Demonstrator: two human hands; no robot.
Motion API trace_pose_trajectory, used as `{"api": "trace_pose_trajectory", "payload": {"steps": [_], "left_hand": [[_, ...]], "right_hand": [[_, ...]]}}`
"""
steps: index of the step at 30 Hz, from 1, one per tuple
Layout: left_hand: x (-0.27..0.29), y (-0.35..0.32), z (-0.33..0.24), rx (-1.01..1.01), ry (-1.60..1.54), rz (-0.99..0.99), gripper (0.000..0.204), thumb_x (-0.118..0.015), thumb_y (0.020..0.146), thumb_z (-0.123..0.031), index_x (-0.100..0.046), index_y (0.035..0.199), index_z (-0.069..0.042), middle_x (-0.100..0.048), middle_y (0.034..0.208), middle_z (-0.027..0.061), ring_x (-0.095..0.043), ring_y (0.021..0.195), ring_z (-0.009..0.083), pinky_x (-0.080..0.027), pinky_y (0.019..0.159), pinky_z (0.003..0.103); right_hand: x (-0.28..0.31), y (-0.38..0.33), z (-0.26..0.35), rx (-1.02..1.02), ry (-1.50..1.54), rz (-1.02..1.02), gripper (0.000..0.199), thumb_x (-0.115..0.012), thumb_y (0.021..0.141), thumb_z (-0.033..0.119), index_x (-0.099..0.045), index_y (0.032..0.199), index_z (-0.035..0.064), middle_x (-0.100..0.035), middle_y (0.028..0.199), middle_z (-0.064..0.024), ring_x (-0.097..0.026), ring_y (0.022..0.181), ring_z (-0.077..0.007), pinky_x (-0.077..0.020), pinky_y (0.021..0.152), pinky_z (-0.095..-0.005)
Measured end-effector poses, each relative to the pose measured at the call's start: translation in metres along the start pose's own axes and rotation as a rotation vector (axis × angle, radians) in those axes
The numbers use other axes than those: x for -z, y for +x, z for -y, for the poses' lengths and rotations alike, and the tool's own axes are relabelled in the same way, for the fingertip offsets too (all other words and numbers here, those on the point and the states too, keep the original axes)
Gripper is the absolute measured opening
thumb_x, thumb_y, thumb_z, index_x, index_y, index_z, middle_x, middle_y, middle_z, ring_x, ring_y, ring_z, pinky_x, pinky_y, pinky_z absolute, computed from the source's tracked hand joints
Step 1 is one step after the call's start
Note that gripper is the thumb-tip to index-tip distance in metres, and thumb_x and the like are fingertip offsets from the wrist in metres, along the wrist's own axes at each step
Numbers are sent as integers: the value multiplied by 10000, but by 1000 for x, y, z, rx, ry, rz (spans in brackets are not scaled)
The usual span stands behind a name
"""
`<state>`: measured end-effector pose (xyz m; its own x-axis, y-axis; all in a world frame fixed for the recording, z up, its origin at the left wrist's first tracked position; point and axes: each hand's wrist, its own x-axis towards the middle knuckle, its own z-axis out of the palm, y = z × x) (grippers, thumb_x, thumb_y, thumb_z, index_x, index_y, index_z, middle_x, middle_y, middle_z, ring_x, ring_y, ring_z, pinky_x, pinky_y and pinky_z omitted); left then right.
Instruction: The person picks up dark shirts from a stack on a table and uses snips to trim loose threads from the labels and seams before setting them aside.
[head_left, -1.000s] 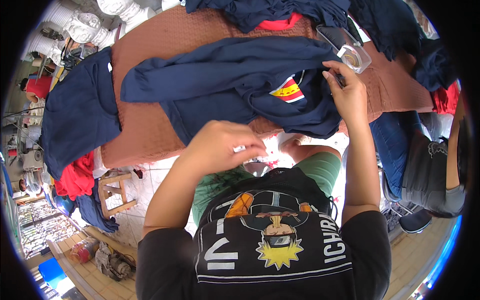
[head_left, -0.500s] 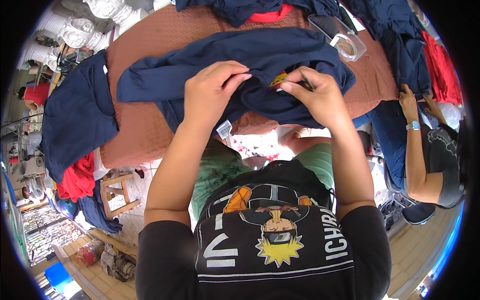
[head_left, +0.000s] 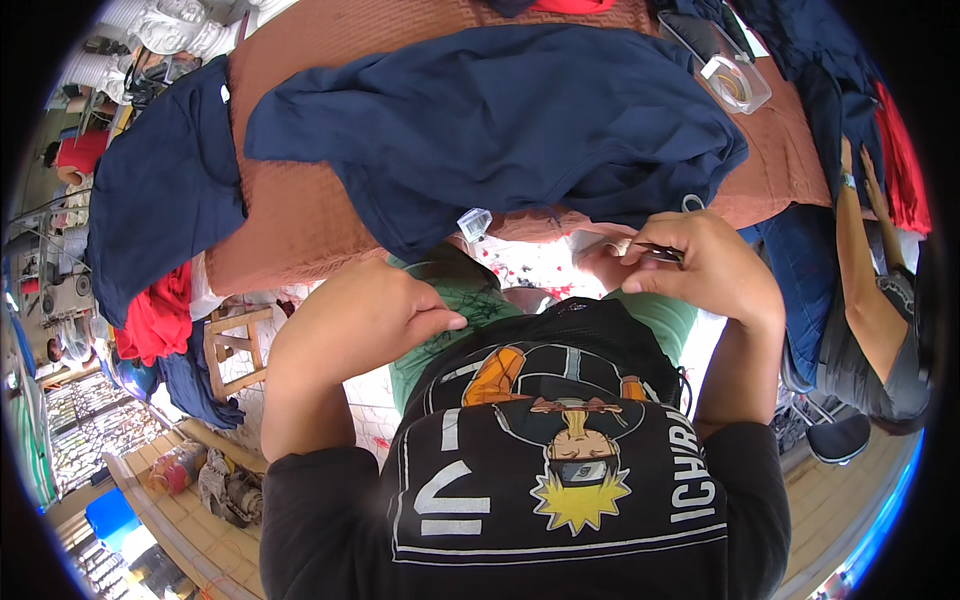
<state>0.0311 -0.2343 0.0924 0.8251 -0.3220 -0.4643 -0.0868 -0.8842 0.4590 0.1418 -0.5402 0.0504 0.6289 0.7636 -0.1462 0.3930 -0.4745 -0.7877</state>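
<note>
A navy blue garment lies spread over the brown cloth-covered table, one sleeve-like part reaching left. A white tag hangs at its near edge. My left hand is closed above my lap, thumb against curled fingers, off the garment. What it may pinch is hidden. By the garment's near right edge, my right hand grips a small dark metal tool that looks like thread snips. A pale loop shows just beyond its knuckles.
A clear plastic container with a roll of tape stands at the far right. Another navy garment drapes over the left end, red cloth below it. At right, a co-worker's arms reach over dark cloth. A wooden stool stands left.
Both hands have come off the garment and back toward me, the left one lower and leftward. The garment now lies flatter, its red-and-yellow patch out of sight. The co-worker's arms reach farther forward.
</note>
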Motion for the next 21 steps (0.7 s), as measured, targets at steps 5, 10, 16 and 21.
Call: {"api": "trace_pose_trajectory", "payload": {"steps": [5, 10, 16, 21], "left_hand": [[2, 1, 14, 8, 71, -389, 212, -761, 774, -214, -697, 881, -42, -662, 875, 118, -638, 847, 315, -492, 750, 378], [-24, 56, 27, -101, 210, -928, 190, -798, 704, -136, -696, 860, -98, -625, 1065, 45, -580, 1015, 274, -452, 853, 391], [-41, 43, 37, -145, 262, -979, 101, -764, 734, -152, -715, 816, -120, -645, 1058, -16, -577, 1015, 229, -431, 860, 389], [-46, -20, 28, -183, -16, -390, 94, -730, 796, -179, -720, 839, -96, -676, 1004, 21, -620, 945, 266, -467, 832, 389]], "right_hand": [[6, -8, 24, -70, -185, -199, 410, -785, 712, 198, -630, 1046, 18, -650, 878, -148, -649, 818, -283, -494, 716, -356], [-4, 15, 31, 30, -145, -384, 397, -743, 785, 170, -585, 1130, 51, -647, 916, -159, -645, 842, -329, -504, 741, -376], [-25, 36, 21, 31, -167, -445, 341, -727, 813, 135, -599, 1118, 51, -646, 936, -133, -640, 801, -286, -505, 741, -363], [-20, 29, 13, -46, -160, -500, 351, -746, 811, 125, -602, 1120, 44, -651, 954, -138, -638, 812, -273, -504, 764, -353]]}}
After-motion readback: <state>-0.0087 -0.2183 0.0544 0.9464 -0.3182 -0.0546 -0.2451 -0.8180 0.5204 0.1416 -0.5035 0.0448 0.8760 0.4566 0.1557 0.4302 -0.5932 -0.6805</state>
